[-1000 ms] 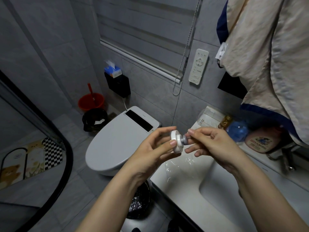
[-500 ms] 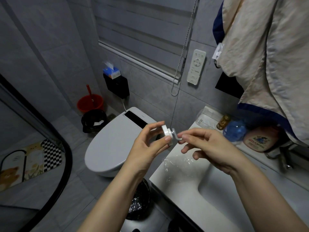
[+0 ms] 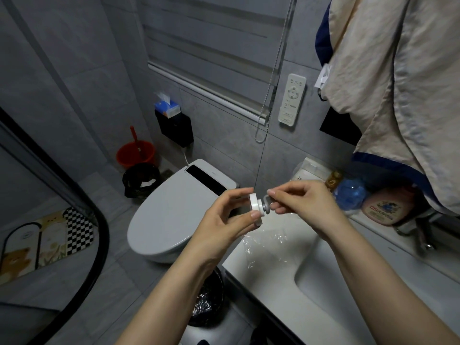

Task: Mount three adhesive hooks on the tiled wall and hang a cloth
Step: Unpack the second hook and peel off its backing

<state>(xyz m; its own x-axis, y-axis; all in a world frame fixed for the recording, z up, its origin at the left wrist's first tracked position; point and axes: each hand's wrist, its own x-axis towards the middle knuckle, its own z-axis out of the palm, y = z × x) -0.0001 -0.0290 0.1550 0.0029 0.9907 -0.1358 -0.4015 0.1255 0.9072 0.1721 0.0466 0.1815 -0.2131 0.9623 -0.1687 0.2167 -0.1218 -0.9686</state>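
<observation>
The left hand (image 3: 224, 220) pinches the round white base of an adhesive hook (image 3: 257, 207) between thumb and curled fingers, the thumb tip on the lower edge of the disc and a fingertip at its upper edge. The disc stands on edge, its flat face turned toward the left palm. From its other side a short neck leads to the grey metal hook part, and the right hand (image 3: 306, 205) grips that part with the tips of its thumb and forefinger; its remaining fingers curl loosely beneath. Both hands meet in the air, the hook held between them.

Directly below the fingers lies a crumpled sheet of clear plastic film (image 3: 268, 245) on the white counter of the sink (image 3: 286, 285), whose basin opens under the right forearm. Under the left wrist and forearm sit the closed white toilet (image 3: 169, 220) and a lined waste bin (image 3: 206, 302).

Just beyond the right hand, along the ledge, stand a blue bottle (image 3: 351, 195) and a pink bottle (image 3: 383, 207). Above the right hand, a cream cloth (image 3: 388, 83) with a dark blue border hangs against the tiled wall (image 3: 224, 135). Above the fingertips a white remote (image 3: 291, 103) is fixed to the tiles beside the blind's bead chain (image 3: 271, 78).
</observation>
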